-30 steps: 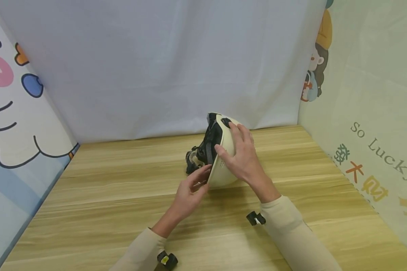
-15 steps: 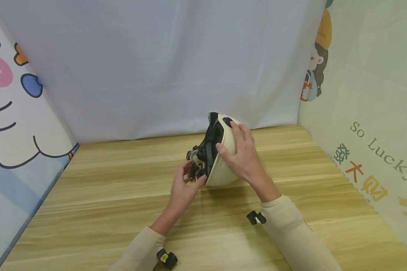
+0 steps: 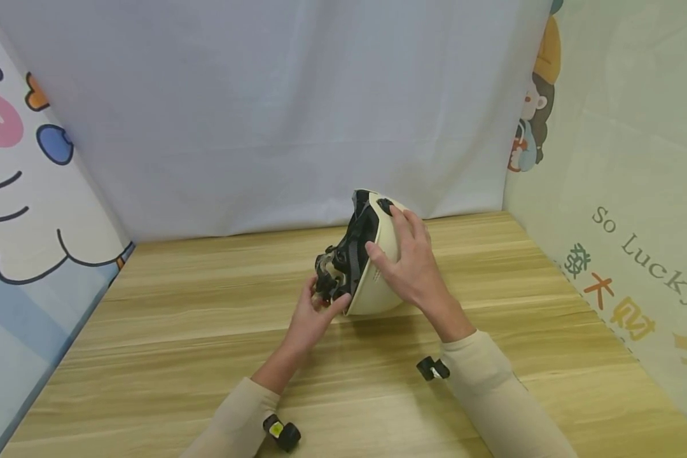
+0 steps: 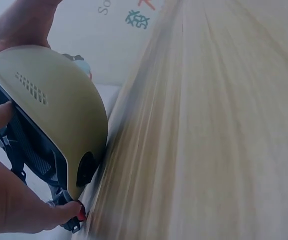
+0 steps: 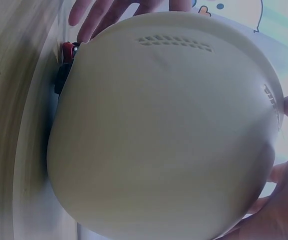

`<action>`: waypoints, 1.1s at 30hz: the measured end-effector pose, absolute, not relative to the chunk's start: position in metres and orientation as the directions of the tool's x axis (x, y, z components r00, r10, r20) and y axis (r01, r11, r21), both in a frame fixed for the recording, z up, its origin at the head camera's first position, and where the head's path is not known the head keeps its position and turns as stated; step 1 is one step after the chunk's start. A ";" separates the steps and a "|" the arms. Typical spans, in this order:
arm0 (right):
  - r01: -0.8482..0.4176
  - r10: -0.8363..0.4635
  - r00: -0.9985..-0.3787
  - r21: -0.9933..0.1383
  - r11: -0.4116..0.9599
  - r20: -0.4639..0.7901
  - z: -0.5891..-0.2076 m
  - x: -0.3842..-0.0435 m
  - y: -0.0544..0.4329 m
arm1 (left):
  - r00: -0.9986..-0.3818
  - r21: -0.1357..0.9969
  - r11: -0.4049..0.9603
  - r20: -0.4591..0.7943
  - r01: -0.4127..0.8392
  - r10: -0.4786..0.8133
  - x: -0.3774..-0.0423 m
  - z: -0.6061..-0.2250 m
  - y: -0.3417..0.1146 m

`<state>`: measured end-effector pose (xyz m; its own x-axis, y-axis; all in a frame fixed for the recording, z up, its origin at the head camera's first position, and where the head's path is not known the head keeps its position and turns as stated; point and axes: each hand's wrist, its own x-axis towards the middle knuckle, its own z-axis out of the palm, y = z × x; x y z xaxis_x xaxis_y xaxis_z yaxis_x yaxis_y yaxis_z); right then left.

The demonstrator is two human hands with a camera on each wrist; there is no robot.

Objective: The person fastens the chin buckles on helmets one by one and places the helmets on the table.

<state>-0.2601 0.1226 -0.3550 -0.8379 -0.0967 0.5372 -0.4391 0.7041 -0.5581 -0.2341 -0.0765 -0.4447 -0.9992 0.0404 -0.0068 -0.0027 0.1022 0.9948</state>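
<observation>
A cream helmet (image 3: 380,280) is tipped on its side on the table, its dark-padded opening turned left. My right hand (image 3: 412,264) grips the shell from the right, thumb near the rim and fingers by the black vent. At the lower left of the opening, my left hand (image 3: 312,318) has its fingers curved about the black straps (image 3: 327,267), with its thumb at the rim. In the left wrist view that thumb overlaps a small red buckle piece (image 4: 81,212) below the rim. The smooth outer shell (image 5: 163,130) fills most of the right wrist view.
The wood-grain table (image 3: 177,331) spreads around the helmet. A plain pale curtain (image 3: 252,127) hangs behind it. Printed panels stand on both sides, a cartoon one (image 3: 28,172) at left and one with lettering (image 3: 624,254) at right.
My left hand has shifted left from the helmet's rim onto the straps, fingers now around them. The helmet has turned very slightly; my right hand keeps its hold on the shell.
</observation>
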 end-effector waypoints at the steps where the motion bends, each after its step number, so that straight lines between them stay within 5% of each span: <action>1: -0.437 -0.095 -0.840 -0.560 0.704 0.535 -0.355 -0.260 0.123 | -1.000 0.995 0.098 -0.008 -0.005 0.030 -0.235 -0.445 -0.076; 11: -0.428 -0.098 -0.848 -0.566 0.705 0.520 -0.357 -0.261 0.123 | -0.991 0.991 0.023 -0.135 -0.135 0.006 -0.234 -0.447 -0.078; 33: -0.422 -0.094 -0.853 -0.574 0.701 0.513 -0.354 -0.261 0.126 | -0.977 0.997 0.031 -0.077 -0.072 0.200 -0.237 -0.446 -0.079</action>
